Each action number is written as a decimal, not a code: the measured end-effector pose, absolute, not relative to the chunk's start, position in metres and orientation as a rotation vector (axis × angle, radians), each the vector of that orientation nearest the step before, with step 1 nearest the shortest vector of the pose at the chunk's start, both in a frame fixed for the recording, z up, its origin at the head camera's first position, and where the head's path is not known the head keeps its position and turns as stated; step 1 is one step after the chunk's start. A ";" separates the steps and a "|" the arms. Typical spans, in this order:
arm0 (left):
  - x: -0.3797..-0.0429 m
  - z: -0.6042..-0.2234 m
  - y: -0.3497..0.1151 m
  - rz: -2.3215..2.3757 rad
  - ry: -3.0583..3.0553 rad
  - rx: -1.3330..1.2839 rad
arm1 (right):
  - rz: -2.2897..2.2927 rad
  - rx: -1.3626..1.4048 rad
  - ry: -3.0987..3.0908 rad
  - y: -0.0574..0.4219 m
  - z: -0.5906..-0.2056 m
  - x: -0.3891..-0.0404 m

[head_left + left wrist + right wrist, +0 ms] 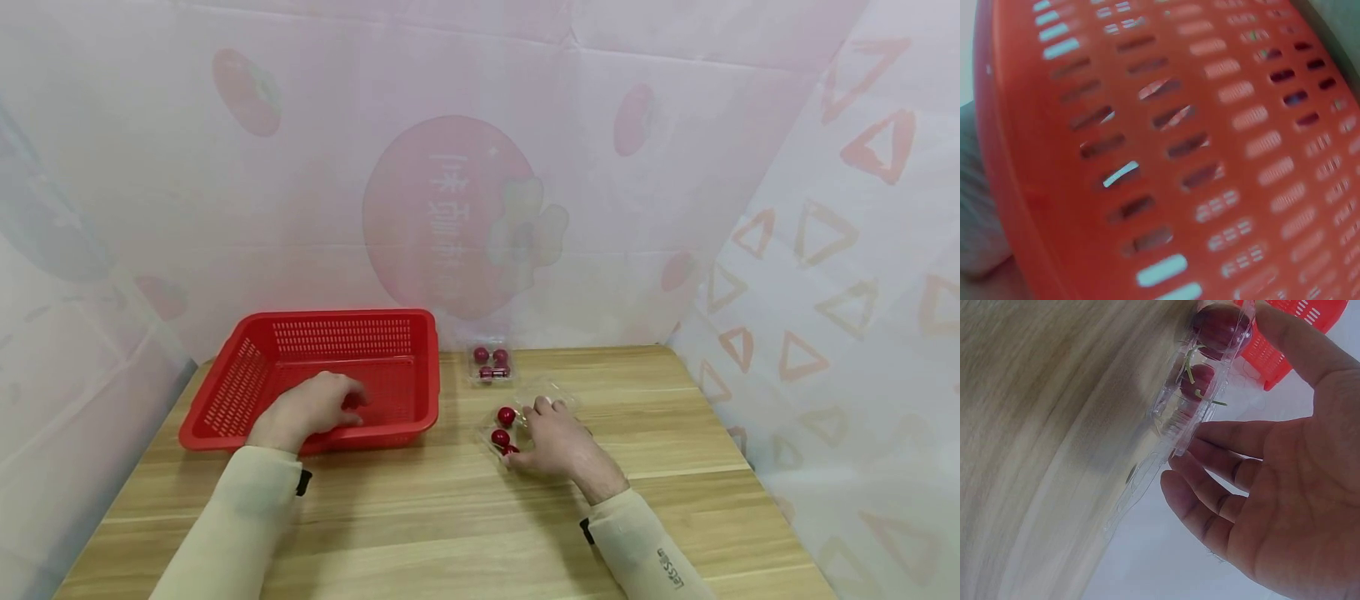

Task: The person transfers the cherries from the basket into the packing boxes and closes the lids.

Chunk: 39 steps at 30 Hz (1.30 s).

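My left hand [315, 408] reaches over the near rim of a red plastic basket [431, 358], fingers loosely bent inside it, with a gap between thumb and forefinger. In the left wrist view the slotted basket wall [1041, 156] fills most of the picture and hides the fingertips. My right hand [558, 442] spans an opened clear plastic box [1175, 425], the thumb at one side and fingertips along the hinge edge. Dark red cherries [1222, 328] with green stems lie in the box. Its lid [1138, 487] is folded out flat.
Behind the right hand, near the back wall, stands another clear box holding several cherries [481, 356]. The wooden table [420, 525] meets printed white sheets [315, 217] at the back and sides.
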<state>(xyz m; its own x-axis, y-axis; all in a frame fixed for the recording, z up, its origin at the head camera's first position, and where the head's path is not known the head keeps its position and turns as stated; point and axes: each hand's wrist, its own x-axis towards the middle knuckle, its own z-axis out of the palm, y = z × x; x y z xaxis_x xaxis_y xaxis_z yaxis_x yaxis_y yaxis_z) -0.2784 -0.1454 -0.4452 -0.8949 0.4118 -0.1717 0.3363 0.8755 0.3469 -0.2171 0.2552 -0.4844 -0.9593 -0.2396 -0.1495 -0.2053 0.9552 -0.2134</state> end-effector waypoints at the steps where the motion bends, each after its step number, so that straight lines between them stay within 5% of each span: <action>1: -0.279 -0.445 -0.147 0.452 2.797 0.565 | -0.293 -0.337 2.934 0.255 -0.484 -0.217; 21: -0.288 -0.453 -0.166 0.477 2.662 0.373 | -0.291 -0.342 2.939 0.254 -0.484 -0.216; 39: -0.297 -0.454 -0.164 0.451 2.750 0.558 | -0.288 -0.337 2.928 0.255 -0.484 -0.217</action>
